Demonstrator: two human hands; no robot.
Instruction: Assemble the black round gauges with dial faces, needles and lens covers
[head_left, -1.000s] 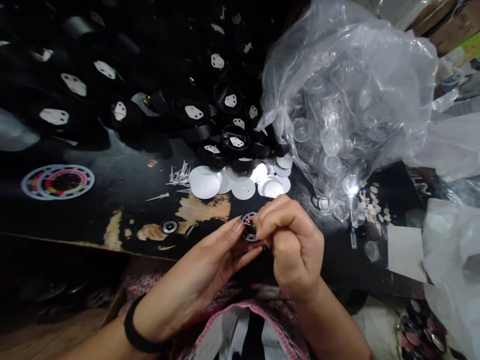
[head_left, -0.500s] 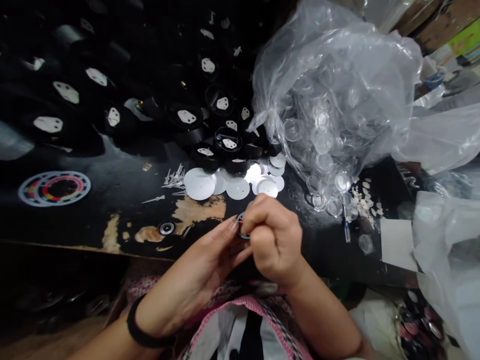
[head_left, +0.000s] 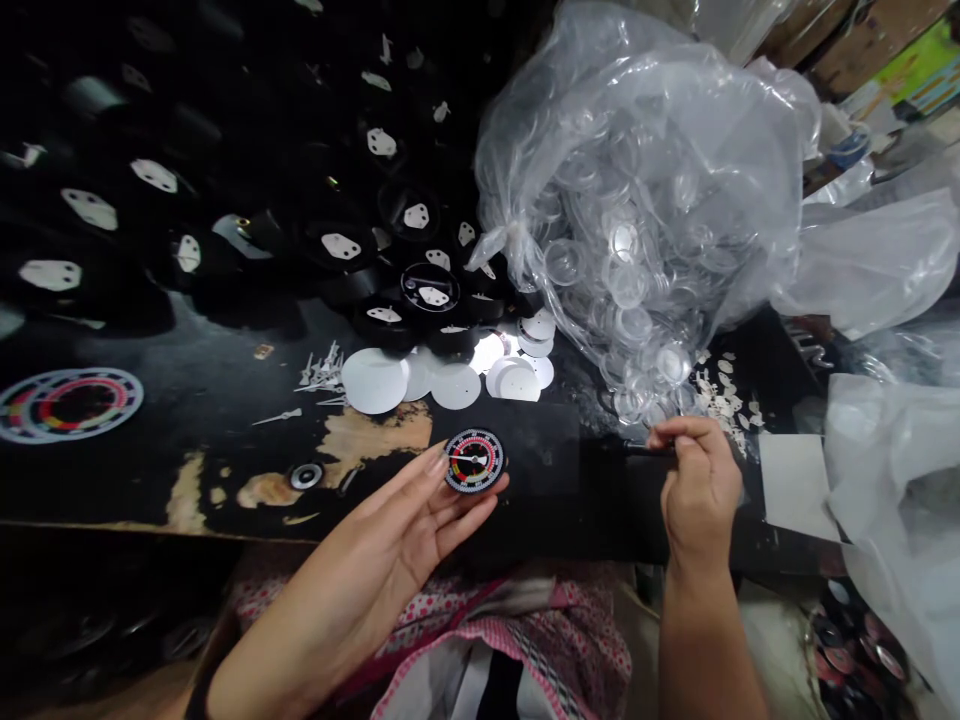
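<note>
My left hand holds a small round gauge with thumb and fingers at its rim. Its face is black with red, yellow and white markings, turned up to me, and a white needle lies across it. Off to the right, my right hand is closed around a thin dark rod-like tool, whose tip points left, low over the bench. Just beyond that hand lie clear round covers and small pale flat pieces.
A big clear plastic bag of transparent covers stands at the back right. White discs, loose needles and printed dials lie on the black bench. Several black housings with white plates fill the back left. A pale card is at right.
My right hand has moved away from the gauge to the right, beside the clear covers. The gauge face and needle now show, still in my left hand. The view has shifted slightly.
</note>
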